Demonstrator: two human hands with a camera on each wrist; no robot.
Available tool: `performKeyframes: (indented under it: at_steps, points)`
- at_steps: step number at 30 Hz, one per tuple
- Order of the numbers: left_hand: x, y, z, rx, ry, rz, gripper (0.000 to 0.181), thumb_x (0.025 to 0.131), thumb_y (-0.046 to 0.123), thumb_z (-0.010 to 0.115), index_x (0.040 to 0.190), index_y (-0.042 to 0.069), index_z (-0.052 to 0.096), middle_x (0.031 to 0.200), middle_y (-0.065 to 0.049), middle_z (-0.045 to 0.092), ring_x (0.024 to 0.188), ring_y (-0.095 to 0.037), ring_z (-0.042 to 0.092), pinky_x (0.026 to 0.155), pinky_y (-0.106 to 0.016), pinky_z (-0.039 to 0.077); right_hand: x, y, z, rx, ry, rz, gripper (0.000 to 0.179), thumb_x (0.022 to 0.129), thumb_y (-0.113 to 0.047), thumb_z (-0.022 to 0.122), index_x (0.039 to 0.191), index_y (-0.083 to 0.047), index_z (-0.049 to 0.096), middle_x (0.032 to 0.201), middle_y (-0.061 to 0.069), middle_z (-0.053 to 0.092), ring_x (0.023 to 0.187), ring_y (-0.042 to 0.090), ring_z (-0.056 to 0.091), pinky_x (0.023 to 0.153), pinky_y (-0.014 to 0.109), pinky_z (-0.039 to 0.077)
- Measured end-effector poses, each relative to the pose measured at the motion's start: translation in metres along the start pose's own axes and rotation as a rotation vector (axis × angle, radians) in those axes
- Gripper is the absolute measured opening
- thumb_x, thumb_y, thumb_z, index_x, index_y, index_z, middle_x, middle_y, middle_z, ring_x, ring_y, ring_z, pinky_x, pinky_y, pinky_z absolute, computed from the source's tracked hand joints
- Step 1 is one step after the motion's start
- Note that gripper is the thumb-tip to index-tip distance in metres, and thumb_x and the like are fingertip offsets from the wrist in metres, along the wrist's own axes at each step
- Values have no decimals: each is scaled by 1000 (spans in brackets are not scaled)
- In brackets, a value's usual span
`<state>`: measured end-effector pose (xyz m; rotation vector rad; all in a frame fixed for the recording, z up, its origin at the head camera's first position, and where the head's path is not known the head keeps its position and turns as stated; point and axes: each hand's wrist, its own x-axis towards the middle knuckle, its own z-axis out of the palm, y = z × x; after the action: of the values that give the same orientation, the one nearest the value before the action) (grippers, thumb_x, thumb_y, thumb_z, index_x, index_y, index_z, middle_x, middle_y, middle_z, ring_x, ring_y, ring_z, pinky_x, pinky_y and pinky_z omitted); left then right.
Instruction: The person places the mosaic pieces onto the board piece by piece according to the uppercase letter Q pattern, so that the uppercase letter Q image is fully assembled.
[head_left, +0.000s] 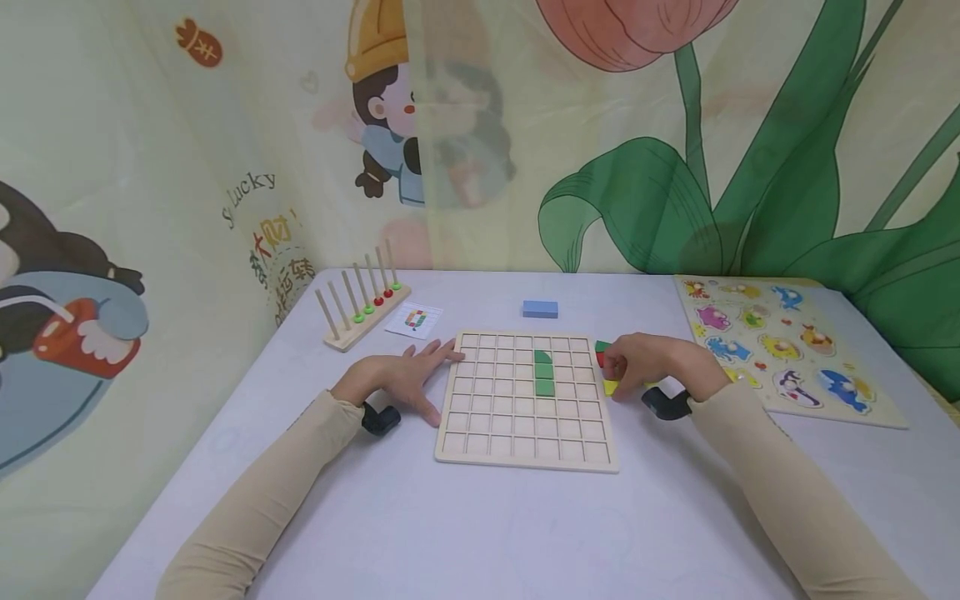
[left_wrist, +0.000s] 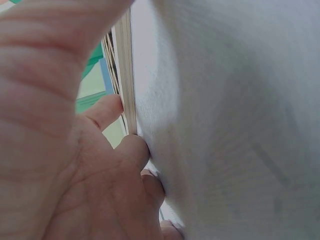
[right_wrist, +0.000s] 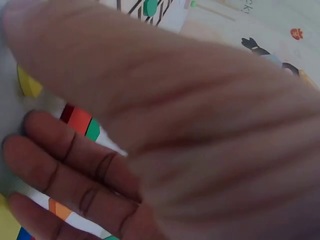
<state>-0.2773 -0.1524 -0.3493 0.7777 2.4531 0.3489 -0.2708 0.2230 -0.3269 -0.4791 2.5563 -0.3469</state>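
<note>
A wooden grid board [head_left: 480,423] lies flat on the table, with several green pieces [head_left: 544,387] in one column. My left hand [head_left: 412,379] is spread at the board's left side, fingers touching its edge; the left wrist view shows fingers [left_wrist: 107,112] against the board's layered rim [left_wrist: 125,70]. Beyond the right edge, my right hand [head_left: 637,365] reaches down among small coloured pieces. A yellow piece [right_wrist: 29,84], a red piece [right_wrist: 79,119] and an orange piece [right_wrist: 60,209] show around its bent fingers [right_wrist: 55,135]. The thumb hides the index finger, so any pinch there is unseen.
Behind the board lies a blue block [head_left: 540,309]. A wooden peg stand [head_left: 367,317] with green and red beads stands at back left, beside a pattern card [head_left: 414,320]. An animal puzzle board [head_left: 795,350] lies on the right. Printed cloth hangs behind the table.
</note>
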Motion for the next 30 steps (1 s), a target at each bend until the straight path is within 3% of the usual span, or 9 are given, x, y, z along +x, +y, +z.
performKeyframes:
  at_steps: [10,18,30]
  points:
    - [2,-3,1,0,-1,9,113,73,42,84,156,17,12,165,-11,-10,151,-31,-10,120,-55,-4,1,-2,0,17,-10,-50,20,78,-17,80,85,-11,62,79,2,52,83,17,50,69,29,39]
    - [2,-3,1,10,-3,2,113,73,43,84,157,18,12,165,-10,-10,151,-31,-10,120,-55,-3,1,-5,-2,-34,39,6,25,81,-22,77,95,-8,62,90,5,57,87,20,52,73,30,44]
    - [3,-3,2,7,-5,4,113,73,42,84,156,17,12,164,-11,-10,151,-32,-10,120,-56,-3,-7,-38,4,-8,90,-149,22,83,-22,75,92,-10,59,77,2,50,78,16,49,66,29,38]
